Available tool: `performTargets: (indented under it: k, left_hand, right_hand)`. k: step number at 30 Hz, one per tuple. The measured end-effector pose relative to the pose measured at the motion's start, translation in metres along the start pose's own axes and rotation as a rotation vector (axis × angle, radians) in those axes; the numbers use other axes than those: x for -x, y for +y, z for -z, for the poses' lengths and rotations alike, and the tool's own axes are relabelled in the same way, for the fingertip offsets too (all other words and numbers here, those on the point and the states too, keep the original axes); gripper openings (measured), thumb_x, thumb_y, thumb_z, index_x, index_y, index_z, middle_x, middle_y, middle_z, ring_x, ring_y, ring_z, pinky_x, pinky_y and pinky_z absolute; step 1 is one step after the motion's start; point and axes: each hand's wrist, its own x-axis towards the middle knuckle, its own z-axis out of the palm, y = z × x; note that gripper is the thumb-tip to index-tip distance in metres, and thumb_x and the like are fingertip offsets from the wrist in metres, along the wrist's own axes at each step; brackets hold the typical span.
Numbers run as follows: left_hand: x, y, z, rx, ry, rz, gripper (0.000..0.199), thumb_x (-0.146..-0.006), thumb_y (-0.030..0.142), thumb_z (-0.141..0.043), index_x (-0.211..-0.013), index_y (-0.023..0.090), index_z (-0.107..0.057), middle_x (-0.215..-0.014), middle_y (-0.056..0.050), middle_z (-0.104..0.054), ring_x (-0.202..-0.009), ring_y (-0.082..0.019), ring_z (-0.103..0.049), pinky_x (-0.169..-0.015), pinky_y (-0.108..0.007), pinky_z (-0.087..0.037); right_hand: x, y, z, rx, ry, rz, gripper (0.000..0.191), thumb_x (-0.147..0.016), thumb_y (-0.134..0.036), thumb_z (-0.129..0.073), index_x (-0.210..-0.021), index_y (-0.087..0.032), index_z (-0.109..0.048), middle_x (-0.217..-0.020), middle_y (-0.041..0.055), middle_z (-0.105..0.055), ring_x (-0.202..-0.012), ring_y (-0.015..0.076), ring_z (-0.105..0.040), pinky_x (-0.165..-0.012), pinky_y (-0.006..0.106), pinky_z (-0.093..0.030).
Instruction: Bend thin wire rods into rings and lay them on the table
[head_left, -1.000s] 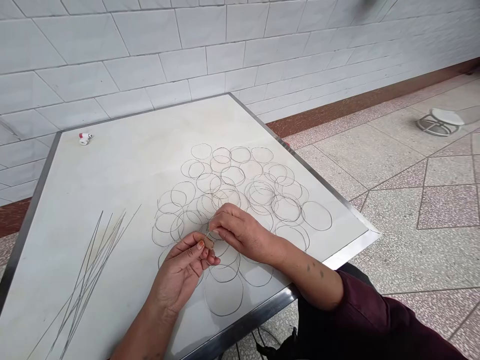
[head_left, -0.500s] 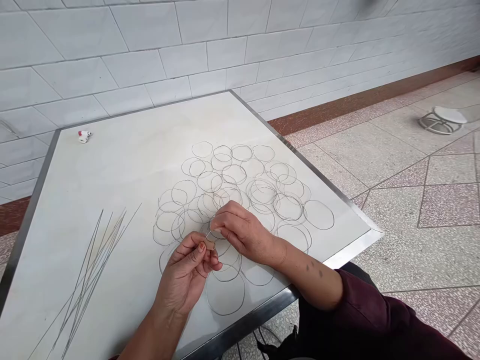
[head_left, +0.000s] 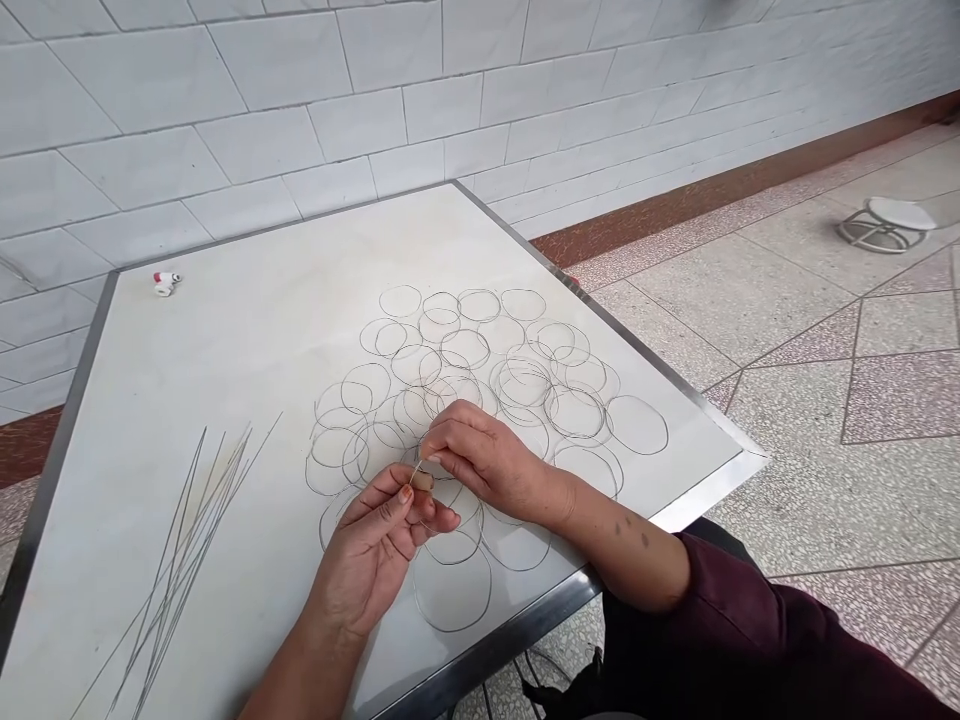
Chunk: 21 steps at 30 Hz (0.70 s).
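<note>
White tiled wall point(head_left: 300, 80) runs behind everything, meeting a speckled floor point(head_left: 795, 420) in pale and pinkish panels at right. White surface point(head_left: 247, 340), metal-edged, stands against the wall. Stool point(head_left: 896, 212) with a pale round seat sits on the floor, well apart from the surface at right. Wire rings point(head_left: 550, 400) lie flat over the middle and right of the surface, many overlapping; some pass behind the hands. Straight wires point(head_left: 178, 560), a loose crossing bundle, lie slanted to the left of the left hand. Maroon sleeve point(head_left: 731, 600) covers the right arm above the forearm. Right hand point(head_left: 491, 460): palm down, fingers bent and pinched together on the upper part of a held wire. Left hand point(head_left: 375, 545): palm turned inward, thumb and index clamped on the same wire just below, remaining fingers curled loosely. Red-and-white item point(head_left: 166, 284) rests near the far left corner of the surface; too small to identify. Held wire point(head_left: 416, 467): thin, located above the rings between the two sets of fingertips; only a short span visible, cannot tell whether it forms a ring.
</note>
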Motion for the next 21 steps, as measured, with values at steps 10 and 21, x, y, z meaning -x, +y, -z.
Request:
performTargets:
  k: [10, 21]
  left_hand:
    - [0.0003, 0.0048, -0.0006, 0.008, 0.087, -0.035, 0.043, -0.081, 0.017, -0.075, -0.123, 0.023, -0.066, -0.077, 0.002, -0.065, -0.076, -0.016, -0.068, -0.073, -0.031, -0.057]
    - [0.0007, 0.0062, -0.0041, -0.066, 0.120, -0.060, 0.060, -0.077, 0.014, -0.079, -0.131, 0.030, -0.060, -0.078, 0.004, -0.064, -0.075, -0.014, -0.067, -0.073, -0.028, -0.055]
  right_hand:
    - [-0.0017, -0.0029, -0.0007, -0.008, -0.003, 0.018, 0.012, -0.101, -0.016, -0.047, -0.099, -0.018, -0.059, -0.092, 0.0056, -0.059, -0.089, 0.0161, -0.056, -0.077, 0.030, -0.054]
    - [-0.0028, -0.0057, 0.0012, -0.013, -0.004, 0.026, 0.013, -0.101, -0.016, -0.046, -0.098, -0.019, -0.058, -0.091, 0.0049, -0.059, -0.089, 0.0161, -0.056, -0.077, 0.031, -0.054]
